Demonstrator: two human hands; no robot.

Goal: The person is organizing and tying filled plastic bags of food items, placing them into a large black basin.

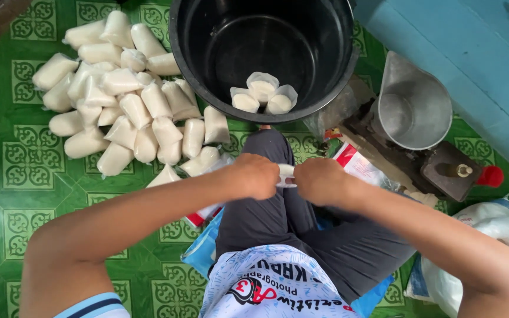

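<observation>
I read this as a home floor used for small-scale food packing: green patterned floor tiles (pixel 25 159), a heap of filled white pouches (pixel 125 94) left of the black bucket (pixel 263 56), a metal scale (pixel 419 126) right of it.

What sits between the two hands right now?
A small white plastic bag, gripped by the left hand and right hand, spans the gap in the head view.

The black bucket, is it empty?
No, the black bucket holds three small filled bags lying on its bottom.
</observation>
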